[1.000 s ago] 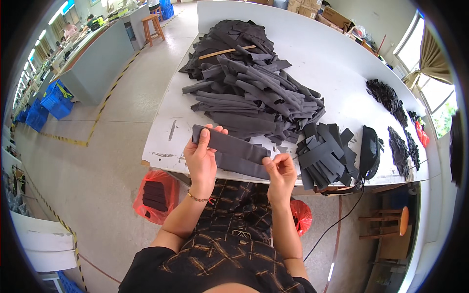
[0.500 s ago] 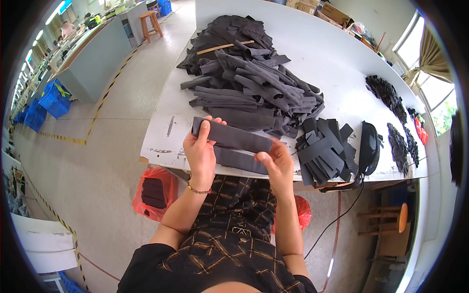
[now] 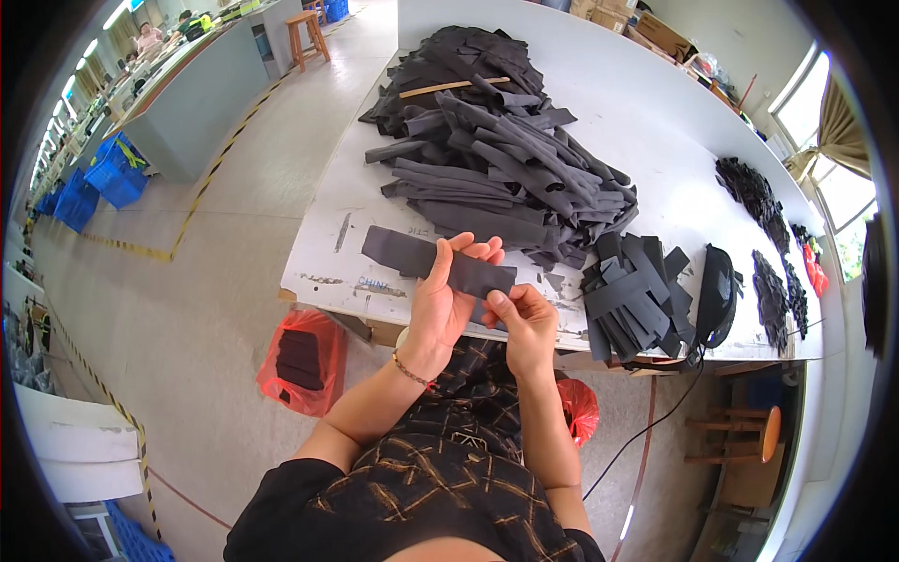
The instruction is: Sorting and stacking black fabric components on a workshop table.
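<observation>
A dark grey fabric strip [image 3: 398, 251] stretches across in front of me, just above the near edge of the white table. Its middle lies across my left hand [image 3: 443, 304], with the thumb on top and the fingertips showing past the far side. At the strip's right end, my right hand [image 3: 530, 328] pinches it between thumb and fingers. Part of a dark piece shows below, between the hands; whether it belongs to the same strip I cannot tell. Beyond the hands lies a large heap of similar dark strips [image 3: 506, 155].
Flat dark pieces [image 3: 632, 295] are stacked loosely to the right, beside a black corded device [image 3: 716, 295]. A wooden stick [image 3: 454, 87] rests on the heap. Smaller black piles [image 3: 749, 192] lie far right. Below the table, a red bag [image 3: 302, 361] holds dark pieces; another red bag [image 3: 579, 410] sits right.
My left hand has moved right along the strip, from its left end to near my right hand. The lower dark piece is now mostly hidden. The view has shifted slightly.
</observation>
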Demonstrator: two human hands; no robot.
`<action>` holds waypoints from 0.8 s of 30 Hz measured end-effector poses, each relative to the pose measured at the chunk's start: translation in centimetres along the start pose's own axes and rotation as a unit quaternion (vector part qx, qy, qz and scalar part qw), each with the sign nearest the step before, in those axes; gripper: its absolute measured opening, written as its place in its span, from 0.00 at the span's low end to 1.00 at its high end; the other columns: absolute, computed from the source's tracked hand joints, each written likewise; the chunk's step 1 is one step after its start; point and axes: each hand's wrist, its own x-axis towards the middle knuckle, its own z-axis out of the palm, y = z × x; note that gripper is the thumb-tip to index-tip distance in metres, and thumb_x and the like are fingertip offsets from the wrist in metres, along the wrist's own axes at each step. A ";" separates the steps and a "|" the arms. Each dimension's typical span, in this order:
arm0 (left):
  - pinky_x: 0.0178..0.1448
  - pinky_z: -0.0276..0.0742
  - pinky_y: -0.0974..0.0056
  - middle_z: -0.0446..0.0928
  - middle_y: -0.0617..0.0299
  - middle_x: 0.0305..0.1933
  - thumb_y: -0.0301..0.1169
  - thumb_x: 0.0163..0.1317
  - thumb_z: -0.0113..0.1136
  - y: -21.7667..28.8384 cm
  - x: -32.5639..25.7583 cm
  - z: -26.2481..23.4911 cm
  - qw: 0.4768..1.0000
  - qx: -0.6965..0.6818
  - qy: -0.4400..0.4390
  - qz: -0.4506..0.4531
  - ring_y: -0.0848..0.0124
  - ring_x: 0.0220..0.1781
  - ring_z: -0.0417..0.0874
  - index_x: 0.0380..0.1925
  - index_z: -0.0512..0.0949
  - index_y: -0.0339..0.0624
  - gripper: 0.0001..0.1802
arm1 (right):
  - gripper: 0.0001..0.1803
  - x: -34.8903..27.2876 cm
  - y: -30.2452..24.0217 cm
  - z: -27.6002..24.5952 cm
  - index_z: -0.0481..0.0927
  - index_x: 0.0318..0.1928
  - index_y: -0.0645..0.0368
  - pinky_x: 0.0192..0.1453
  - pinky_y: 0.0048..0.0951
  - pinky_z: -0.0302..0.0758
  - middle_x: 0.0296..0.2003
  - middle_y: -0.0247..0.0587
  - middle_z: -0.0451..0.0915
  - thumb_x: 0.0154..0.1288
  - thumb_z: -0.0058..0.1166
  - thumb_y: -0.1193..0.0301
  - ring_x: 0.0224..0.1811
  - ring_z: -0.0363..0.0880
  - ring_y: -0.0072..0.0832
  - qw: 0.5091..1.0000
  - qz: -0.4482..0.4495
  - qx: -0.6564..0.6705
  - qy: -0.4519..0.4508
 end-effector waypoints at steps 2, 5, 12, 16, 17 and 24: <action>0.69 0.71 0.51 0.83 0.53 0.43 0.44 0.74 0.46 0.3 0.1 -0.4 1.000 0.010 -0.004 0.001 0.53 0.60 0.78 0.48 0.73 0.36 0.21 | 0.05 -0.2 0.0 -0.3 0.78 0.34 0.64 0.32 0.23 0.74 0.28 0.41 0.83 0.65 0.61 0.77 0.24 0.78 0.23 1.000 -0.010 -0.007 0.020; 0.68 0.71 0.51 0.83 0.53 0.43 0.45 0.75 0.44 0.6 -0.2 -0.4 0.999 0.051 -0.011 -0.013 0.53 0.61 0.77 0.48 0.74 0.36 0.21 | 0.06 -0.4 -0.1 -0.9 0.78 0.34 0.64 0.35 0.23 0.74 0.27 0.40 0.82 0.66 0.60 0.75 0.26 0.78 0.23 1.000 -0.023 -0.012 0.007; 0.66 0.72 0.49 0.83 0.53 0.42 0.46 0.72 0.49 1.3 -0.6 1.1 0.972 0.155 -0.158 0.082 0.53 0.58 0.80 0.49 0.76 0.37 0.22 | 0.06 -1.0 -2.4 0.5 0.79 0.40 0.65 0.42 0.26 0.73 0.35 0.34 0.80 0.64 0.60 0.77 0.37 0.75 0.24 0.978 -0.123 -0.171 -0.010; 0.55 0.82 0.53 0.83 0.52 0.42 0.38 0.68 0.60 4.2 0.0 -2.5 0.984 0.135 -0.082 0.081 0.56 0.48 0.85 0.46 0.78 0.39 0.15 | 0.11 -1.6 -2.9 0.9 0.80 0.38 0.63 0.38 0.27 0.73 0.32 0.42 0.78 0.54 0.63 0.85 0.32 0.76 0.35 0.851 -0.388 -0.353 0.025; 0.48 0.85 0.56 0.83 0.52 0.40 0.31 0.65 0.63 4.3 0.3 -3.5 0.991 0.081 -0.068 0.082 0.58 0.42 0.86 0.43 0.80 0.39 0.10 | 0.12 -1.6 -3.0 0.7 0.80 0.38 0.63 0.37 0.28 0.74 0.33 0.41 0.78 0.52 0.64 0.85 0.32 0.76 0.35 0.820 -0.437 -0.369 0.013; 0.51 0.85 0.54 0.84 0.52 0.37 0.29 0.66 0.62 5.4 0.1 -4.0 0.995 0.040 -0.084 0.046 0.56 0.42 0.86 0.40 0.80 0.38 0.07 | 0.14 -1.2 -2.5 0.3 0.80 0.38 0.63 0.34 0.30 0.74 0.33 0.40 0.78 0.50 0.65 0.86 0.32 0.76 0.35 0.768 -0.513 -0.383 -0.018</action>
